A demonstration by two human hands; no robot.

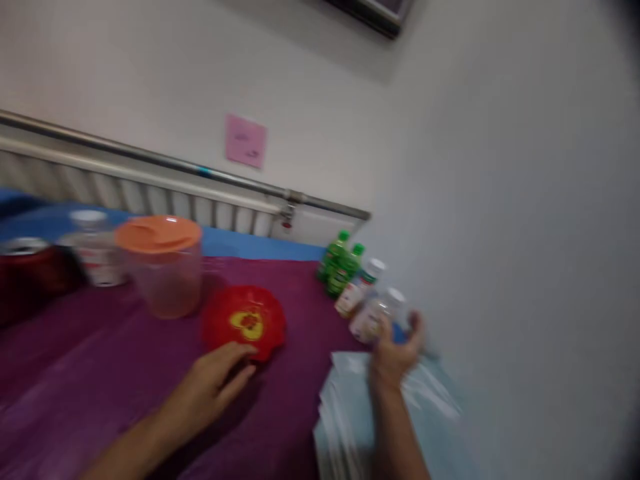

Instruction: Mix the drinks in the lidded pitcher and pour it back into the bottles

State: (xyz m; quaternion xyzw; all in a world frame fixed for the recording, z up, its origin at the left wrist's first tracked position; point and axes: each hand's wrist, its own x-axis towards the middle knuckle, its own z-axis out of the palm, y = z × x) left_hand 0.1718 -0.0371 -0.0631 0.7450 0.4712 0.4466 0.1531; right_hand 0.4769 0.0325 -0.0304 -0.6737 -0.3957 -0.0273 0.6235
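Note:
My left hand (217,380) is at the near edge of a red plate (220,313) with a yellow pattern in its middle. Its fingers are stretched out and slightly apart, and its fingertips overlap the rim; whether they touch it is unclear. At the right, my right hand (395,360) reaches up beside the wall with thumb and fingers apart. A blurred blue thing (399,333) shows between them; I cannot make out its kind or a firm hold. Right beside this hand stands a clear bottle (370,321) with a white cap.
Two green bottles (340,270) and a white-capped bottle (356,293) stand along the wall. Light-blue plastic packs (345,407) lie below my right hand. On the purple cloth (300,293) are an orange-lidded pitcher (167,277), a clear bottle (97,257) and a dark red can (33,280). A metal rail (240,180) runs behind.

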